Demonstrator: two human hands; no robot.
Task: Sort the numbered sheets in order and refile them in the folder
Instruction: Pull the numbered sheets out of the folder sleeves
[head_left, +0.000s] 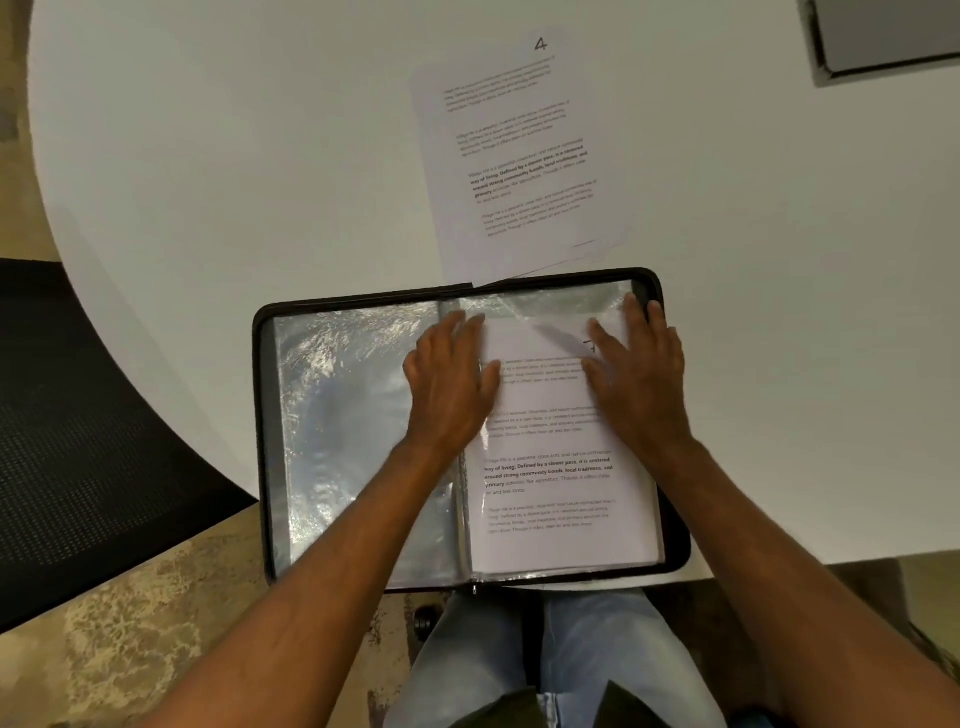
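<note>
A black zip folder (262, 415) with clear plastic sleeves lies open at the table's near edge. Its left sleeve (343, 415) holds nothing. In the right sleeve sits a printed sheet (550, 478); its handwritten number is mostly covered by my right hand. My left hand (452, 379) lies flat with fingers spread near the spine, on the sheet's left edge. My right hand (636, 374) presses flat on the sheet's upper right corner. Beyond the folder lies a small stack of printed sheets (519, 156), the top one marked 4.
The round white table (234, 156) curves away at the left. A black mesh chair (78, 415) stands at the left below the table edge. A grey panel (883, 36) lies at the far right corner. My legs in jeans (561, 649) are below the folder.
</note>
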